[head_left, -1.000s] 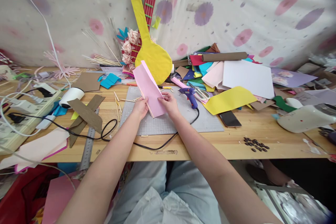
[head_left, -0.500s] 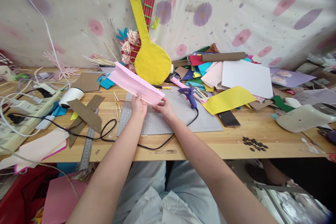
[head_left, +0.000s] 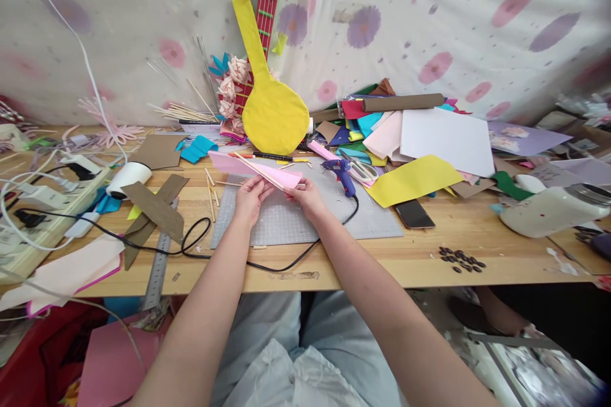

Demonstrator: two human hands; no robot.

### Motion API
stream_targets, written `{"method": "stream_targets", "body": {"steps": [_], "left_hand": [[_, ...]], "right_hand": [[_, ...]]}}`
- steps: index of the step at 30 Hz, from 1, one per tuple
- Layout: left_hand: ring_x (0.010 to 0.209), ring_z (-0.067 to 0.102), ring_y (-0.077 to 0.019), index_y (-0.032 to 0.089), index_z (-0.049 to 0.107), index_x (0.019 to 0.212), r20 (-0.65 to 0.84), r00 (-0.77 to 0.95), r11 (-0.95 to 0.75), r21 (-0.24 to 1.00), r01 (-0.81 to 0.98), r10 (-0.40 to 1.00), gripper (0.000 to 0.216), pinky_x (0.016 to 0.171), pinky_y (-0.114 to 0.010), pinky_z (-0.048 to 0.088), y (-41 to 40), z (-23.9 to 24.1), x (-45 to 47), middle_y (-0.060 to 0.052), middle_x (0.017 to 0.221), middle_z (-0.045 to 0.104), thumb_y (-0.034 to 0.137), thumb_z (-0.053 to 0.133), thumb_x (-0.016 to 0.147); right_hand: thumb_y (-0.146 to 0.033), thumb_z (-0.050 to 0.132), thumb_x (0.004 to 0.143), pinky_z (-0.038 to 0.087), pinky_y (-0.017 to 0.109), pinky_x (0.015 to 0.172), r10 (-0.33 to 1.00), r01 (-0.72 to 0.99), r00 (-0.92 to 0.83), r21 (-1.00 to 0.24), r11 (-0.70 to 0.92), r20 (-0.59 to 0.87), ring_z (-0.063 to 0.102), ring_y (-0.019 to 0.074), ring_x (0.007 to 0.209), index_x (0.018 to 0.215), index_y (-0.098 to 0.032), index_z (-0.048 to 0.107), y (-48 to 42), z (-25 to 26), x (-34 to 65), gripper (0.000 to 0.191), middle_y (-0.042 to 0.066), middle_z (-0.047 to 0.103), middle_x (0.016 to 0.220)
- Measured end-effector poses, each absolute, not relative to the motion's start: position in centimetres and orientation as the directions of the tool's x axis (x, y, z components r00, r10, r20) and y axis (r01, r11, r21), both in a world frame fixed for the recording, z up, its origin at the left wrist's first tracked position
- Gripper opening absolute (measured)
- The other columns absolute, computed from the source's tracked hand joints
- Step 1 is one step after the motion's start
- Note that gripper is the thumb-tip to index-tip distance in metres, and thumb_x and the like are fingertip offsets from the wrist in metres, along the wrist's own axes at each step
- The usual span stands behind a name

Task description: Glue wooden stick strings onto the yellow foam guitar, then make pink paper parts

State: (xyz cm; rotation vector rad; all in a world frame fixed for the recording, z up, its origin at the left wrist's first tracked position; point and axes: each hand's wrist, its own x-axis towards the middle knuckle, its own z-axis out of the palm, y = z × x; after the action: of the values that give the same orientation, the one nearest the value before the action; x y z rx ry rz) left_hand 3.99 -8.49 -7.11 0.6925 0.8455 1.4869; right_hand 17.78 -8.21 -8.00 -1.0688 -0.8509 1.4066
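At far left I record a long white plastic power strip (head_left: 21, 254) on the wooden counter (head_left: 372, 270), then two crossed brown strips (head_left: 155, 211) beside a steel ruler (head_left: 156, 276). Short pale wooden sticks (head_left: 212, 196) lie loose at the left edge of the grey gridded cutting mat (head_left: 353, 226). My left hand (head_left: 249, 200) grips the near edge of a folded pink paper sheet (head_left: 231, 164), where slim pale sticks (head_left: 258, 170) run slantwise along it. My right hand (head_left: 307, 196) pinches the sheet's right end between thumb and fingertips. The sheet is over the mat; I cannot tell whether it touches. Right of it I find a blue hot-glue gun (head_left: 340, 172) with black cable, a curved yellow sheet (head_left: 415, 179), a black smartphone (head_left: 414, 214) and small black oval pieces (head_left: 461, 259).
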Motion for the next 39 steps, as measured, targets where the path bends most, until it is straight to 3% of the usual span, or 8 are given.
{"method": "stream_targets", "body": {"steps": [9, 16, 24, 33, 39], "left_hand": [[0.068, 0.062, -0.0126, 0.013, 0.063, 0.075, -0.015, -0.158, -0.072, 0.845, -0.530, 0.987, 0.018, 0.078, -0.036, 0.049, -8.4, -7.9, 4.3, -0.002, 0.074, 0.064, 0.017, 0.069, 0.059], [0.071, 0.061, -0.0108, 0.017, 0.060, 0.079, 0.040, -0.183, -0.136, 0.826, -0.546, 0.982, 0.023, 0.075, -0.031, 0.050, -8.3, -7.8, 4.1, 0.000, 0.076, 0.063, 0.014, 0.068, 0.058], [0.068, 0.062, -0.0096, 0.018, 0.055, 0.075, -0.063, -0.261, -0.118, 0.775, -0.621, 0.963, 0.011, 0.073, -0.029, 0.050, -7.7, -7.7, 3.2, 0.001, 0.075, 0.065, 0.010, 0.059, 0.067], [0.067, 0.062, -0.0093, 0.019, 0.053, 0.077, -0.096, -0.256, -0.098, 0.752, -0.652, 0.962, 0.014, 0.076, -0.034, 0.049, -7.5, -7.8, 3.0, 0.003, 0.071, 0.064, 0.006, 0.055, 0.070], [0.071, 0.062, -0.0106, 0.018, 0.052, 0.074, -0.074, -0.248, -0.107, 0.759, -0.642, 0.966, 0.010, 0.078, -0.036, 0.049, -7.7, -7.4, 3.0, 0.002, 0.072, 0.065, 0.010, 0.056, 0.070]], "right_hand": [[-0.008, 0.070, 0.053, 0.044, 0.017, 0.043, 0.977, -0.301, -0.082, -0.929, -0.213, -0.197, 0.057, 0.0088, 0.047, 0.079, -0.017, 0.039, -8.9, -7.2, 18.1, 0.041, -0.005, 0.057, 0.053], [-0.010, 0.068, 0.054, 0.045, 0.019, 0.044, 0.987, -0.184, -0.048, -0.970, -0.162, -0.156, 0.055, 0.0089, 0.045, 0.080, -0.019, 0.036, -8.8, -7.4, 17.9, 0.041, -0.007, 0.056, 0.050], [-0.012, 0.068, 0.052, 0.040, 0.017, 0.042, 0.990, -0.042, -0.094, -0.993, -0.107, -0.103, 0.050, 0.0069, 0.042, 0.081, -0.019, 0.038, -8.8, -7.2, 19.3, 0.042, -0.009, 0.053, 0.047], [-0.019, 0.071, 0.050, 0.047, 0.022, 0.059, 0.984, -0.226, -0.173, -0.972, -0.070, -0.031, 0.056, 0.0080, 0.061, 0.086, -0.017, 0.051, -8.6, -7.8, 19.0, 0.042, -0.003, 0.063, 0.070], [-0.018, 0.071, 0.049, 0.047, 0.022, 0.057, 0.995, -0.247, -0.100, -0.968, -0.052, -0.028, 0.054, 0.0079, 0.056, 0.083, -0.015, 0.057, -8.4, -7.8, 19.0, 0.037, -0.003, 0.062, 0.065]]}}
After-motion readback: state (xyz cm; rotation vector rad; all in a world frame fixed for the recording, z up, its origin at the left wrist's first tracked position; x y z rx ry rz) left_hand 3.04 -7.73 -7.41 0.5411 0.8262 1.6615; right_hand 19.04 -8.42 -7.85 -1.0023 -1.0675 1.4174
